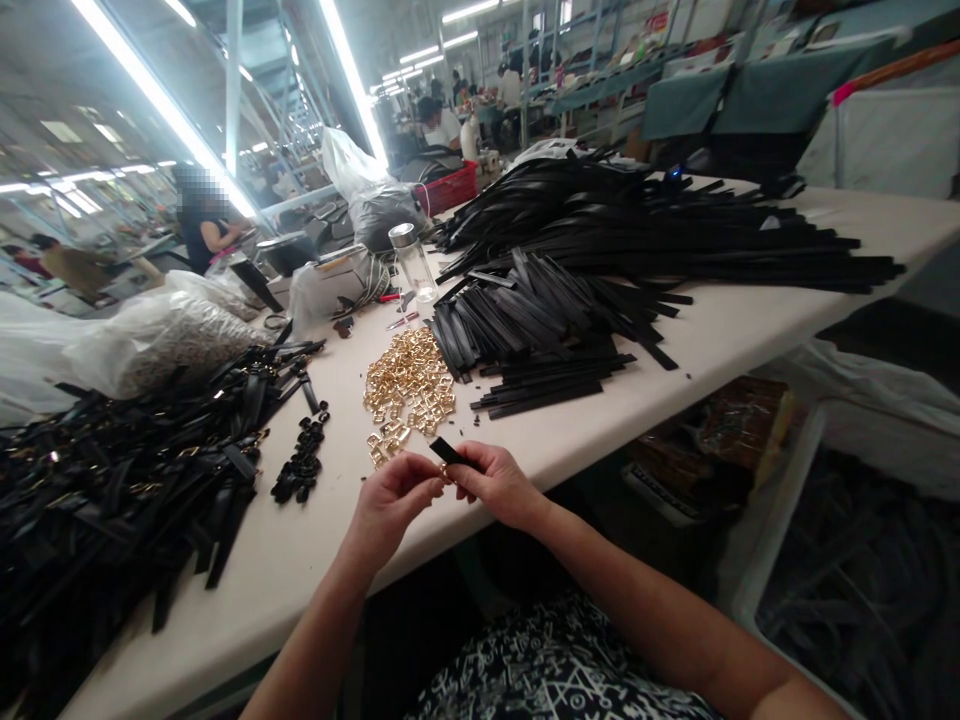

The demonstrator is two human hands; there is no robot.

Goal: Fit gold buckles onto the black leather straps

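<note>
Close to the table's front edge, my two hands meet at the fingertips. My right hand (501,486) pinches a short black leather strap (451,454), whose free end points up and left. Thumb and fingers of my left hand (396,498) are closed on a small gold buckle (444,470) at the strap; the fingers partly hide it. Just beyond my hands lies a heap of gold buckles (409,375). Bundles of short black straps (517,310) are stacked behind and right of that heap.
A tangle of black straps with gold fittings (172,450) covers the table's left side, beside small black loops (301,455). Long black strips (637,220) lie at the back. A glass bottle (414,265) stands upright behind the buckles. A bin (772,560) sits below right.
</note>
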